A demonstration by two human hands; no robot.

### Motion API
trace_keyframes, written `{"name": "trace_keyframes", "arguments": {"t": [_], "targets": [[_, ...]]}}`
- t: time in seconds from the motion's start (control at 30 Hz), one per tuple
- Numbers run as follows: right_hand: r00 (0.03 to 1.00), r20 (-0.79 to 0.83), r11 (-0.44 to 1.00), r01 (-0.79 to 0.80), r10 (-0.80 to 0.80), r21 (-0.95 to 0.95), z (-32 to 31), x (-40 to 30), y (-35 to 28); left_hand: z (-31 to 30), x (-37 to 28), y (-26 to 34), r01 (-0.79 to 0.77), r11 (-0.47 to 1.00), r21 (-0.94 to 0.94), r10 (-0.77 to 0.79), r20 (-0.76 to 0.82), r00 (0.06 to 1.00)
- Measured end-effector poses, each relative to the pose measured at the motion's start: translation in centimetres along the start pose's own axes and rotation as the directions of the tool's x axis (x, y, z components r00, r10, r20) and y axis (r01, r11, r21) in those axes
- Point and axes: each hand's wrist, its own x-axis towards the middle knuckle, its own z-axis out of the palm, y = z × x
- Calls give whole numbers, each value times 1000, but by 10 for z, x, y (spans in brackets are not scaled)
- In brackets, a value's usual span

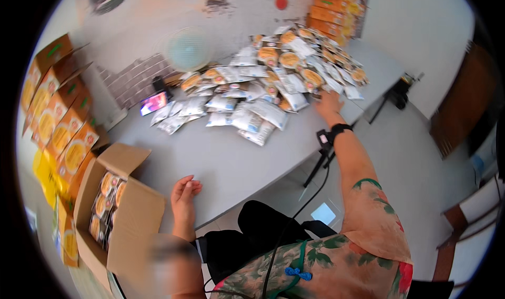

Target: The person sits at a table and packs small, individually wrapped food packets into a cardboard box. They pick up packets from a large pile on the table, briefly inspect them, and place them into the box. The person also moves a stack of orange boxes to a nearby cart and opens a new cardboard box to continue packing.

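A large heap of small foil packets point(252, 90) lies across the grey table, some showing silver backs and others orange printed fronts. My right hand point(330, 105) reaches to the heap's near right edge. Its fingertips touch or overlap the packets there, and whether they grip one is hard to make out. Loosely curled, my left hand point(184, 192) is over the near left part of the table, with nothing visible in it. Just left of that hand stands an open cardboard box point(136, 224), its flaps spread. Printed packets point(103, 198) sit in rows inside it.
Orange printed cartons point(59, 117) are stacked at the left, and more cartons point(329, 13) stand at the back right. A lit phone point(154, 103) leans beside the heap, near a round pale-green fan point(187, 49). A black cable point(296, 216) crosses my lap.
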Motion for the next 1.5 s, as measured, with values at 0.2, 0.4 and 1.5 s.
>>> {"name": "trace_keyframes", "arguments": {"t": [0.2,0.4,1.5], "targets": [[973,-216,986,104,-74,130,36,4,27,-6,4,-6,-2,999,-33,4,31,1000],[902,-430,730,315,-32,607,56,10,85,-1,3,-3,33,998,-58,-30,48,998],[235,-184,173,938,-954,300,-41,-268,-219,-6,3,-9,-196,979,57,200,-83,976]]}}
